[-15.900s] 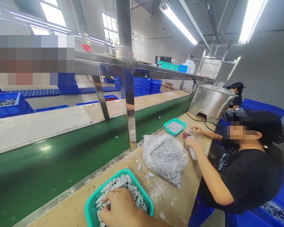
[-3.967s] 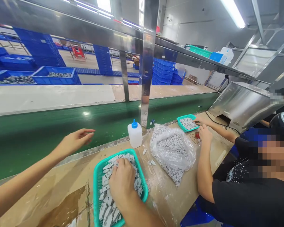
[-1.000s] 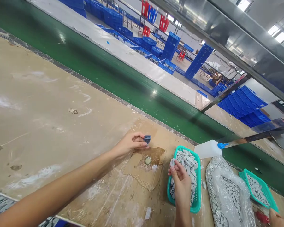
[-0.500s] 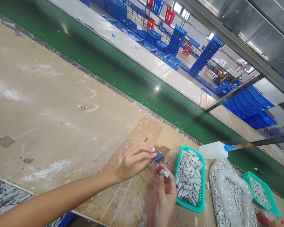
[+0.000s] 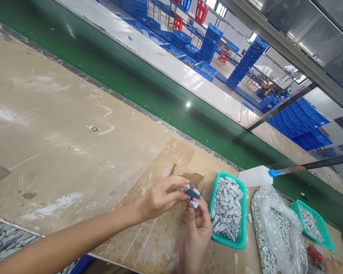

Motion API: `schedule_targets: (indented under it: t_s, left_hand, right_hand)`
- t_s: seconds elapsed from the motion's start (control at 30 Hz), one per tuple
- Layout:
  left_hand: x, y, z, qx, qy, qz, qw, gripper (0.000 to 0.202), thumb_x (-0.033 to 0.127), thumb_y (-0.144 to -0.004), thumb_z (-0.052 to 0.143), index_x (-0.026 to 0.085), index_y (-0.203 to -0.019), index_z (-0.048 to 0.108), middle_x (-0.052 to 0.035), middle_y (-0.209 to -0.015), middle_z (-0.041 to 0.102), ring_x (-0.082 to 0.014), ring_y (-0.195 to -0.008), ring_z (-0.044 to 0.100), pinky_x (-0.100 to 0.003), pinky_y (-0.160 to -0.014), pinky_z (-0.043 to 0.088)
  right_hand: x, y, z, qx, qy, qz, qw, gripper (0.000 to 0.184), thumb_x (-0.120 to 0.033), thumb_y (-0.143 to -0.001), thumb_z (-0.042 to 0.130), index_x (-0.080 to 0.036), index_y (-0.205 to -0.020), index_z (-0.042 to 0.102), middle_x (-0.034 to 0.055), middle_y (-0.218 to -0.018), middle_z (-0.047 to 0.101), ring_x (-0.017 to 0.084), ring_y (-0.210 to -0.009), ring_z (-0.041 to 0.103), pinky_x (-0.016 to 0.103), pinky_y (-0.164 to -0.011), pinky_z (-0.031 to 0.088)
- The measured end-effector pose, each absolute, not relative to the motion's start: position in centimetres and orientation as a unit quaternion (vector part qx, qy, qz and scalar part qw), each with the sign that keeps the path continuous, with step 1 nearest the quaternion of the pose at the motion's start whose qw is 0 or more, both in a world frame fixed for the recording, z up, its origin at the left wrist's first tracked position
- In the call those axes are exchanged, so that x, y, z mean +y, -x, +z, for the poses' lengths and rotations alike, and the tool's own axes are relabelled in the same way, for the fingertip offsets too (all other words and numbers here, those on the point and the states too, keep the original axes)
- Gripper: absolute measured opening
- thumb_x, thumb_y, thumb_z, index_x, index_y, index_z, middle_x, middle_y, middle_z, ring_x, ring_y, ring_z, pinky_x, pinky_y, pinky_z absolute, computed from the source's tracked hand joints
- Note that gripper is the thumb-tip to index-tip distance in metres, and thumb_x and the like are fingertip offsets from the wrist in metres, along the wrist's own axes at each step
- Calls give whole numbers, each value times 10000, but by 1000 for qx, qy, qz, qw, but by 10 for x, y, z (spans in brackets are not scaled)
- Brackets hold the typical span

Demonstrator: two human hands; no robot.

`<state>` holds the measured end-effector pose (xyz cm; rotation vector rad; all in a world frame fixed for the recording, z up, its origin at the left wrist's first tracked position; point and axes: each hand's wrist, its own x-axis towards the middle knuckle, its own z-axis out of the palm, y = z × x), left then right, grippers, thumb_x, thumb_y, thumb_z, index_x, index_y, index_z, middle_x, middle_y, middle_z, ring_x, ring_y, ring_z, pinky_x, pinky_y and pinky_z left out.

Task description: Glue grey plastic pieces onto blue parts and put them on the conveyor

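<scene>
a small dark blue block (image 5: 193, 193) is up in the air in front of you, pinched in the fingers (image 5: 174, 186) of your left hand (image 5: 162, 197). your fingers are closed around it. just under it, a small grey piece (image 5: 193, 204) is held in your right hand (image 5: 196, 238), between your thumb and first finger. the two things are very close, but you can't tell if they touch.

both hands are above a torn brown cardboard sheet (image 5: 157, 167), which lies on the long wooden work table (image 5: 45, 114). just right of your right hand is a green basket (image 5: 242, 217), full of grey pieces like the one you hold. past it is a clear plastic bag (image 5: 277, 232), packed with more grey pieces. then comes a smaller green basket (image 5: 324, 236), with grey pieces in it too.

a white bottle with a blue tip (image 5: 255, 176) lies on its side at the far edge of the table. near the bottom right corner, you can see part of another person's hand (image 5: 335, 267), next to a red thing (image 5: 314, 253). past the table runs a green belt (image 5: 131, 102), and far off are stacks of blue crates (image 5: 298, 125).
</scene>
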<state>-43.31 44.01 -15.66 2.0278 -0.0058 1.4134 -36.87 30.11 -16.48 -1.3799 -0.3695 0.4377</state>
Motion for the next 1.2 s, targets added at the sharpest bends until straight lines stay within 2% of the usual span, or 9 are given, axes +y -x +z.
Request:
schedule_targets:
  t_s: [0.07,0.13,0.27,0.37,0.53,0.67,0.77,0.97,1.2]
  left_hand:
    - [439,432,-152,50,-755,471,453,167,-5,-830,604,153,-826,660,-90,-1039,622,-170,-1025,637,-268,-887,556]
    - [438,429,-148,102,-684,375,618,108,71,-805,676,158,-865,655,-87,-1045,631,-176,-997,646,-270,-855,561]
    - [437,423,-144,160,-488,206,833,431,161,-690,785,156,-1076,593,-102,-1061,651,-221,-1007,642,-258,-713,559]
    - [439,420,-143,188,-468,149,851,497,147,-621,799,143,-1086,624,-90,-1021,675,-196,-930,653,-253,-733,536]
    - [452,419,-143,225,-496,125,829,384,126,-583,803,124,-958,720,-76,-924,712,-173,-866,654,-238,-751,510]
    - [473,420,-146,257,-399,214,854,411,188,-564,882,122,-932,712,-82,-906,719,-164,-796,671,-246,-742,529]
    - [487,420,-149,240,-289,282,883,459,176,-518,925,114,-899,678,-65,-826,712,-155,-737,678,-255,-758,547]
    - [490,420,-154,185,-269,282,902,403,163,-583,905,83,-908,680,-84,-836,710,-147,-756,683,-260,-800,547]
    - [480,420,-156,180,-282,258,906,507,256,-597,913,68,-1000,671,-123,-888,710,-182,-772,695,-334,-850,546]
  right_hand:
    - [299,363,-160,-181,643,183,721,162,-286,-819,713,-213,-963,717,95,-1251,599,219,-1014,658,351,-858,548]
    - [295,356,-157,-205,666,176,695,137,-295,-839,690,-216,-947,719,93,-1256,586,220,-1047,643,358,-891,534]
    - [292,344,-151,-265,708,171,633,120,-294,-863,659,-233,-938,731,90,-1204,599,232,-1148,588,338,-899,521]
    - [292,341,-145,-308,716,184,599,128,-293,-880,636,-245,-943,737,85,-1167,619,225,-1128,598,339,-899,519]
    - [288,334,-137,-333,722,181,578,153,-323,-883,630,-242,-941,746,89,-1165,651,228,-1098,623,338,-865,537]
    - [289,326,-144,-314,769,125,543,234,-350,-885,626,-212,-1037,739,71,-946,710,185,-838,675,317,-756,554]
    - [295,323,-160,-352,790,121,487,284,-361,-880,633,-173,-1069,733,84,-922,728,179,-783,681,314,-729,561]
    - [306,321,-181,-446,792,-4,417,223,-302,-905,622,-158,-1015,752,91,-917,746,180,-832,695,325,-792,562]
    - [310,318,-187,-504,778,-78,367,220,-266,-934,592,-194,-1074,745,56,-821,706,132,-714,659,276,-690,545]
